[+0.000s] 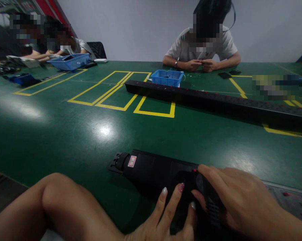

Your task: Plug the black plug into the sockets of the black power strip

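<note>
A long black power strip lies on the green table in front of me, with a mounting bracket and a small red-and-white sticker at its left end. My right hand is closed around a black plug with a ribbed neck, held against the strip near a red spot. Whether the plug is seated in a socket cannot be seen. My left hand rests against the near side of the strip with its fingers stretched out and apart, close to the plug.
Another long black strip with red dots crosses the table farther back. Behind it stands a blue bin; another blue bin is at the far left. Yellow tape marks the tabletop. A co-worker sits opposite, hands together.
</note>
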`<state>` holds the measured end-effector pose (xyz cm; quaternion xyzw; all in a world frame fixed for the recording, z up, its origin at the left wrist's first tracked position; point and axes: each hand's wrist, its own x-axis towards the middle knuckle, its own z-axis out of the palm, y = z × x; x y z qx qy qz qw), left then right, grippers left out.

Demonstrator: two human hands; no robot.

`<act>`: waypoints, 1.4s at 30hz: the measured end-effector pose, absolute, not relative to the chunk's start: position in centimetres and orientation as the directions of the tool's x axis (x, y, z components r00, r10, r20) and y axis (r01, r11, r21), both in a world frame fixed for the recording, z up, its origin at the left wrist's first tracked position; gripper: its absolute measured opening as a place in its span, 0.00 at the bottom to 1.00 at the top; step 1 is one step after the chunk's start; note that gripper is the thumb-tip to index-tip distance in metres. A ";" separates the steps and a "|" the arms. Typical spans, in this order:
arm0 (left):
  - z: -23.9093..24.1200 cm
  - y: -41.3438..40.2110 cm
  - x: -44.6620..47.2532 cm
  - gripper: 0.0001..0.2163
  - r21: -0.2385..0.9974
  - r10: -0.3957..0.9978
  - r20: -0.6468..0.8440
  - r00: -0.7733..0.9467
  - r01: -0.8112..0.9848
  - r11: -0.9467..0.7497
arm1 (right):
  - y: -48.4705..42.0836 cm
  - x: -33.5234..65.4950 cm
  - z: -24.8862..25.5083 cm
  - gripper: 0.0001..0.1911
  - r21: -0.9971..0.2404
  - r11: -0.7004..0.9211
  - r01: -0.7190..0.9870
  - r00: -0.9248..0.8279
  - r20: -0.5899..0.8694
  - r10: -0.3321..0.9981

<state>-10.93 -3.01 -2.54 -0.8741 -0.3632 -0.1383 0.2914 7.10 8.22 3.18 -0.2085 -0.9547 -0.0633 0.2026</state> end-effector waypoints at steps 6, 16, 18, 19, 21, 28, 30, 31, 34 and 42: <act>-2.2 -3.3 -11.0 0.14 -0.429 0.582 0.370 0.724 0.689 -0.584 | 8.2 7.1 3.3 0.13 0.028 0.889 0.457 -0.822 0.396 0.409; -2.5 -3.7 -10.5 0.16 -0.410 0.612 0.372 0.697 0.715 -0.566 | 8.0 7.2 2.9 0.13 0.072 0.865 0.497 -0.808 0.401 0.431; -2.4 -3.7 -10.5 0.16 -0.409 0.610 0.376 0.697 0.716 -0.566 | 8.0 7.1 2.9 0.14 0.067 0.866 0.495 -0.804 0.412 0.428; -2.4 -3.7 -10.5 0.16 -0.413 0.610 0.364 0.704 0.709 -0.571 | 8.0 7.1 3.0 0.14 0.069 0.867 0.494 -0.804 0.416 0.425; -2.2 -3.6 -10.6 0.16 -0.420 0.609 0.336 0.719 0.693 -0.586 | 8.0 7.1 3.1 0.14 0.079 0.866 0.493 -0.804 0.422 0.419; -2.2 -3.7 -10.6 0.15 -0.394 0.610 0.339 0.716 0.697 -0.599 | 7.8 7.1 3.3 0.14 0.088 0.867 0.490 -0.813 0.405 0.418; -2.2 -3.7 -10.6 0.14 -0.397 0.607 0.341 0.717 0.696 -0.599 | 7.9 7.1 3.3 0.13 0.092 0.866 0.491 -0.816 0.398 0.420; -2.2 -3.7 -10.6 0.14 -0.401 0.611 0.337 0.717 0.696 -0.596 | 7.9 7.1 3.3 0.13 0.096 0.866 0.491 -0.817 0.397 0.419; -2.2 -3.7 -10.6 0.14 -0.404 0.621 0.324 0.714 0.698 -0.592 | 7.9 7.1 3.3 0.13 0.107 0.861 0.497 -0.814 0.401 0.420; -2.5 -3.8 -10.6 0.15 -0.388 0.619 0.324 0.716 0.697 -0.603 | 7.8 6.9 3.6 0.15 0.092 0.863 0.496 -0.809 0.409 0.421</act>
